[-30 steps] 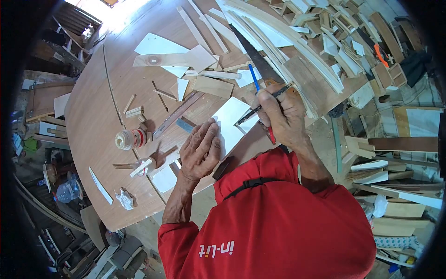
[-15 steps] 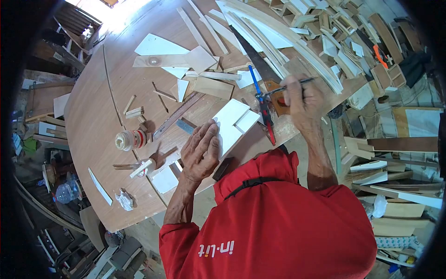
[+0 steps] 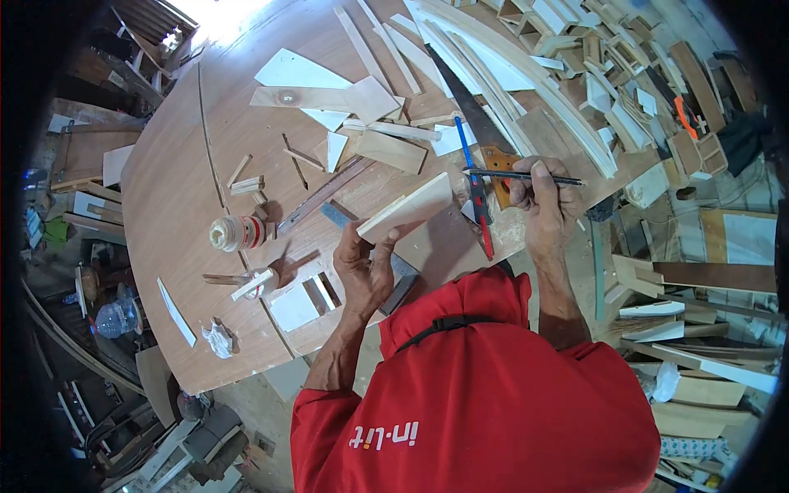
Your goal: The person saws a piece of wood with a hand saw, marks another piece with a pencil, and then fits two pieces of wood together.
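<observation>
My left hand (image 3: 366, 267) grips a flat wooden board (image 3: 411, 212) by its lower left end, thumb and fingers on either side. The board is tilted up off the table, its pale edge and wood side showing. My right hand (image 3: 549, 205) holds a dark pencil (image 3: 491, 172), its light tip pointing left toward the board. Just left of that hand lie a handsaw's brown handle (image 3: 496, 158) and a long blue and red tool (image 3: 477, 201). Beneath the board and left hand is a try square, with its metal blade (image 3: 335, 214) and dark stock (image 3: 400, 294) partly hidden.
On the wooden table (image 3: 173, 222) stand an open jar (image 3: 238, 233) and a white pot (image 3: 261, 283) with sticks. Crumpled white paper (image 3: 218, 338) lies near its edge. Offcuts (image 3: 393, 154) and long strips (image 3: 526, 107) lie at the back. Wooden pieces crowd the right side.
The board, earlier lying flat with its white face up under my left palm, is now lifted and tilted in that hand's grip. My right hand with the pencil has moved slightly down.
</observation>
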{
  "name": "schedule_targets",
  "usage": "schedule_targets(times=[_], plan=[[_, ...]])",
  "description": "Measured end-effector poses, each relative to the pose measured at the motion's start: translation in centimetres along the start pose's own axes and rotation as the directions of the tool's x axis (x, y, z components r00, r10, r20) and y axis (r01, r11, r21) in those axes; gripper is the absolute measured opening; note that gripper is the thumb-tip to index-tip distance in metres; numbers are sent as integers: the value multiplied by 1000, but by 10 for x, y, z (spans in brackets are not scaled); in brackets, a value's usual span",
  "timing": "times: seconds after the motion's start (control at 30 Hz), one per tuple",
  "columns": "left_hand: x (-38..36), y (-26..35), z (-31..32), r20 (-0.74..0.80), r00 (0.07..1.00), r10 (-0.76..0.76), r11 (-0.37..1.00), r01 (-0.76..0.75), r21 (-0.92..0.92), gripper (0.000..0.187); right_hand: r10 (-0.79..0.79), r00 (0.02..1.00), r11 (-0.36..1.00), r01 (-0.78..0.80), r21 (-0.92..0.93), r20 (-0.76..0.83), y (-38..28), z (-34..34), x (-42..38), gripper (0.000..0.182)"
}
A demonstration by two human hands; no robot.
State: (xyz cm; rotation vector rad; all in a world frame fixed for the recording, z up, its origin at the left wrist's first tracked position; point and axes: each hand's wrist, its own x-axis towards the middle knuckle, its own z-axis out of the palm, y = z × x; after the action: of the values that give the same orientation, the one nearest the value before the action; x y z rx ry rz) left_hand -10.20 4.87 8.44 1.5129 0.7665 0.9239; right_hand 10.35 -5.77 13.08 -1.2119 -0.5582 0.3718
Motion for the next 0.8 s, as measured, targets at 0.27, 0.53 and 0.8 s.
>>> schedule_targets(times=[0.27, 0.53, 0.8], plan=[[5, 5, 0, 63, 975, -214, 949, 222, -223, 20, -38, 996, 997, 44, -65, 86, 1, 9, -11, 16], [8, 1, -1, 50, 943, -330, 902, 330, -278, 20, -10, 997, 1000, 12, -23, 75, 3, 6, -8, 17], [8, -11, -4, 126, 919, -373, 811, 389, -436, 18, -81, 992, 992, 90, -91, 99, 6, 3, -11, 17]])
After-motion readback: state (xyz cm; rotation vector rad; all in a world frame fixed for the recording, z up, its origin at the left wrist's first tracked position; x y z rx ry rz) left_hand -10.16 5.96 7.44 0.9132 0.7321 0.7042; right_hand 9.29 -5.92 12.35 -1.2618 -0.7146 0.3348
